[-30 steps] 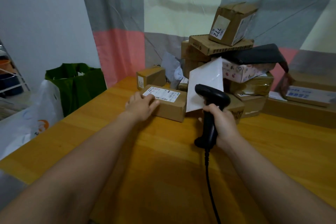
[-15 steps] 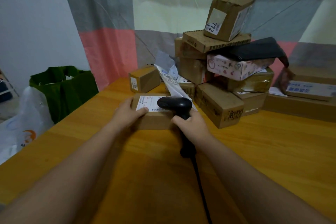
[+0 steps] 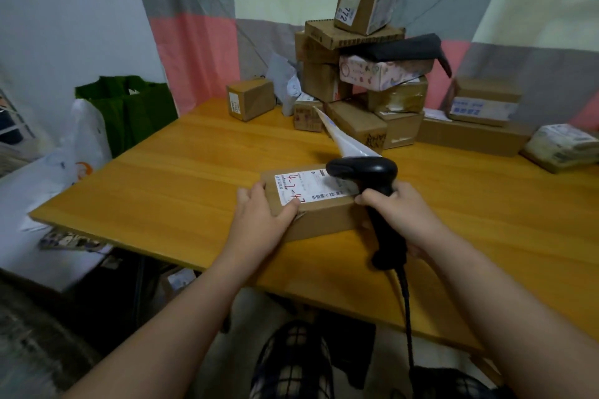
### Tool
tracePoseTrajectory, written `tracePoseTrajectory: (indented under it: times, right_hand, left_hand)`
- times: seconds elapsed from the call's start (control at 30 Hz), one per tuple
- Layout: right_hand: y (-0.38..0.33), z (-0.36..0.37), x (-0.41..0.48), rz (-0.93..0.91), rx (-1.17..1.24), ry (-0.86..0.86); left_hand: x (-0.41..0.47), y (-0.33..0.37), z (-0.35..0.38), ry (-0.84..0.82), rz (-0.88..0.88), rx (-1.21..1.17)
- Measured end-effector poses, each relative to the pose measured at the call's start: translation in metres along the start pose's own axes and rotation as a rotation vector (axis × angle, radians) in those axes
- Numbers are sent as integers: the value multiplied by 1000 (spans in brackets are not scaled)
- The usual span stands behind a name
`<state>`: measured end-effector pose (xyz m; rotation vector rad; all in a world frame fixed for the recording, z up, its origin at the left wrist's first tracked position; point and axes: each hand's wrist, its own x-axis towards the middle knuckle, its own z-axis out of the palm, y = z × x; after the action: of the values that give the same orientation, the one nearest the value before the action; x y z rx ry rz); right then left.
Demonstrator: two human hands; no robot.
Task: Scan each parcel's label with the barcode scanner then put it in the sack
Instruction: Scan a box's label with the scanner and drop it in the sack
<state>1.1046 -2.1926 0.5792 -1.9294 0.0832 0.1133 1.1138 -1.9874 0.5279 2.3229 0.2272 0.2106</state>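
Parcel [image 3: 324,223] lies toward the table's [image 3: 194,172] near edge, left hand [image 3: 259,220] gripping its left end. Right hand [image 3: 405,220] clasps the scanner [image 3: 369,173]; held so close over the label [image 3: 308,188], it may misread.

Wooden table [image 3: 181,178]: one labelled parcel [image 3: 321,223] lies near centre. At far edge, a small box [image 3: 251,99] left, a pile of cartons [image 3: 356,121] centre (stacked several high), a wrapped bundle [image 3: 564,147] right.
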Motion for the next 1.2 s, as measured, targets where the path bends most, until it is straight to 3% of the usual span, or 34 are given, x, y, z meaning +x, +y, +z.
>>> tracePoseTrajectory:
  times: [0.13, 0.2, 0.3, 0.4, 0.53, 0.83, 1.0, 1.2]
  right_hand:
    - [3, -16, -27, -228, -164, 57]
    - [5, -16, -37, -363, -262, 43]
    - [8, -8, -49, -507, -459, -44]
    - [11, 4, -57, -600, -577, -162]
    - [14, 5, -57, -554, -529, -231]
    - [7, -15, -52, -255, 249, 52]
    - [-1, -14, -51, -341, 120, 185]
    - [-6, -7, -53, -384, 59, 192]
  left_hand:
    - [-4, 17, -21, 26, -37, 66]
    - [-5, 34, -35, 19, -14, -199]
    - [-6, 65, -50, -132, -157, -653]
    - [3, 70, -52, -139, -171, -683]
    - [11, 57, -50, -29, -56, -666]
    - [21, 36, -47, 103, 152, -692]
    - [21, 43, -44, 103, 174, -633]
    - [28, 46, -41, 72, 114, -462]
